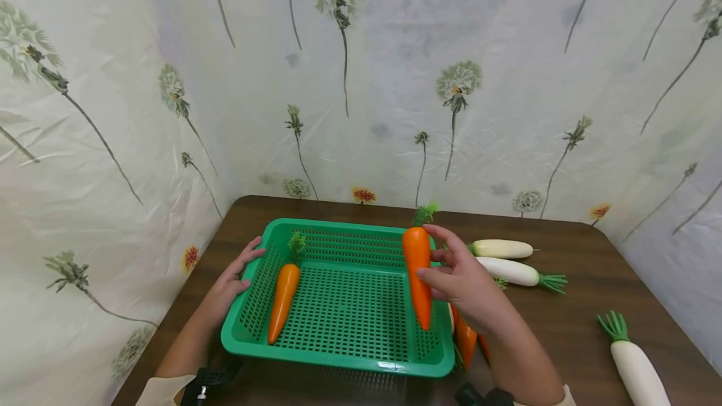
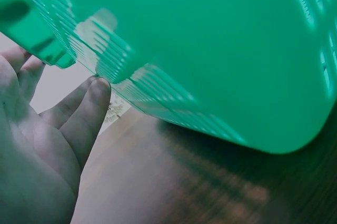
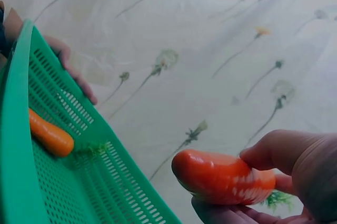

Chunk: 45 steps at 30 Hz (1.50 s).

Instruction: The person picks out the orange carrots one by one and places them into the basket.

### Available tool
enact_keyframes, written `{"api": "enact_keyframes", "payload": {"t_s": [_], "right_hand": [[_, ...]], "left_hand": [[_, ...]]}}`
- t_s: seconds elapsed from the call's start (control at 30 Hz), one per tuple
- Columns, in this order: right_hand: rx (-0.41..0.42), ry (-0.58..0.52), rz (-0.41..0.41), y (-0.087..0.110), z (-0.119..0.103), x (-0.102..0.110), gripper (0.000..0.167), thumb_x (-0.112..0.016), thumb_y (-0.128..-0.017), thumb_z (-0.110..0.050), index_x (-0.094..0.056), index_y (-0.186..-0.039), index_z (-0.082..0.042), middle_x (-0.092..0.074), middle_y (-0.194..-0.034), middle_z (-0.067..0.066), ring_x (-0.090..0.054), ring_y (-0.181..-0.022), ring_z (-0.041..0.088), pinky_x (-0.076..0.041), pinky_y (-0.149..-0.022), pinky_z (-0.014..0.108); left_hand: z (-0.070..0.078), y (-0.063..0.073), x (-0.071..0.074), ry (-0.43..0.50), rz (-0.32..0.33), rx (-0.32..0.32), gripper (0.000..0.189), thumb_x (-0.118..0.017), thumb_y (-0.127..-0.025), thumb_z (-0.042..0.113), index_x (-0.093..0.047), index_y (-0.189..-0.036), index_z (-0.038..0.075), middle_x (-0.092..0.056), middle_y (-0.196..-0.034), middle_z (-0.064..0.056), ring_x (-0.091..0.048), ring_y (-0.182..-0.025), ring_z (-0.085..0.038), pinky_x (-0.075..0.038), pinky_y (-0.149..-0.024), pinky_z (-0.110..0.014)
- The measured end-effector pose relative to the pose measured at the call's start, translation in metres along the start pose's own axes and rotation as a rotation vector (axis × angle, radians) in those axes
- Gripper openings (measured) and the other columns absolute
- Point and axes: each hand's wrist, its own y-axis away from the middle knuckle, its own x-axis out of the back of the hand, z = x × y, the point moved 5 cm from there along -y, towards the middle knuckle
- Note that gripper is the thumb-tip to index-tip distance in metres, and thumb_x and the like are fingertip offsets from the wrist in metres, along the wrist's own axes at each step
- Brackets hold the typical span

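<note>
My right hand (image 1: 465, 274) holds an orange carrot (image 1: 417, 274) with a green leafy top, pinched between thumb and fingers above the right side of a green slotted basket (image 1: 338, 365). In the right wrist view the held carrot (image 3: 224, 176) points its tip toward the basket (image 3: 21, 129). Another carrot (image 1: 284, 299) lies inside the basket along its left wall. My left hand (image 1: 228, 281) touches the basket's left rim, its fingers spread and fairly straight. The left wrist view has the thumb (image 2: 97, 89) against the basket's outer wall.
Right of the basket, more carrots (image 1: 465, 337) lie partly hidden by my right arm. Two white radishes (image 1: 507, 270) rest behind that arm, and another radish (image 1: 640, 371) lies near the right edge of the brown table (image 1: 586, 281). A flower-patterned curtain (image 1: 383, 80) stands behind.
</note>
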Motion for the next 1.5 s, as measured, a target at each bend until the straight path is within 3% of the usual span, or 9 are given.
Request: {"api": "enact_keyframes", "payload": {"t_s": [0.37, 0.6, 0.8, 1.13, 1.33, 1.5], "right_hand": [[0.021, 0.111, 0.020, -0.015, -0.011, -0.012, 0.076, -0.069, -0.100, -0.016, -0.029, -0.162, -0.030, -0.046, -0.142, 0.022, -0.064, -0.111, 0.034, -0.058, -0.082, 0.044], [0.011, 0.130, 0.000, -0.026, -0.018, -0.025, 0.075, -0.071, -0.099, -0.017, -0.031, -0.160, -0.031, -0.046, -0.144, 0.019, -0.063, -0.114, 0.035, -0.059, -0.082, 0.044], [0.002, 0.131, -0.029, -0.032, -0.020, -0.040, 0.073, -0.072, -0.097, -0.016, -0.034, -0.158, -0.031, -0.050, -0.140, 0.019, -0.065, -0.113, 0.034, -0.060, -0.082, 0.044], [0.015, 0.238, -0.021, -0.042, -0.027, -0.049, 0.073, -0.074, -0.096, -0.020, -0.036, -0.157, -0.035, -0.052, -0.140, 0.014, -0.065, -0.115, 0.031, -0.059, -0.082, 0.043], [0.040, 0.327, -0.024, -0.050, -0.034, -0.059, 0.072, -0.074, -0.096, -0.020, -0.037, -0.155, -0.035, -0.056, -0.137, 0.012, -0.067, -0.112, 0.030, -0.059, -0.080, 0.041], [0.043, 0.347, -0.048, -0.056, -0.034, -0.071, 0.071, -0.074, -0.096, -0.018, -0.037, -0.154, -0.036, -0.056, -0.138, 0.011, -0.068, -0.106, 0.029, -0.058, -0.076, 0.040]], "left_hand": [[-0.002, -0.001, 0.002, -0.012, -0.003, -0.002, 0.057, -0.030, -0.096, -0.010, -0.033, -0.153, -0.014, -0.010, -0.177, -0.008, -0.016, -0.152, 0.010, -0.031, -0.111, -0.012], [-0.003, 0.001, 0.002, -0.014, -0.007, 0.016, 0.058, -0.031, -0.097, -0.008, -0.030, -0.154, -0.014, -0.004, -0.176, -0.015, -0.016, -0.151, 0.010, -0.032, -0.110, -0.012], [-0.002, 0.004, 0.001, -0.020, -0.003, 0.010, 0.056, -0.030, -0.098, -0.009, -0.032, -0.153, -0.014, -0.006, -0.176, -0.015, -0.017, -0.151, 0.011, -0.031, -0.111, -0.011], [0.000, 0.003, 0.000, -0.017, -0.009, -0.014, 0.053, -0.031, -0.100, -0.007, -0.033, -0.153, -0.014, -0.010, -0.177, -0.008, -0.017, -0.151, 0.010, -0.031, -0.111, -0.011], [-0.004, -0.003, 0.000, -0.022, 0.004, 0.021, 0.055, -0.032, -0.099, -0.007, -0.034, -0.154, -0.011, -0.007, -0.177, -0.013, -0.016, -0.152, 0.010, -0.031, -0.111, -0.012], [-0.005, -0.001, 0.001, -0.013, 0.006, 0.040, 0.058, -0.032, -0.096, -0.008, -0.034, -0.154, -0.012, -0.005, -0.176, -0.015, -0.016, -0.151, 0.010, -0.033, -0.110, -0.012]]}}
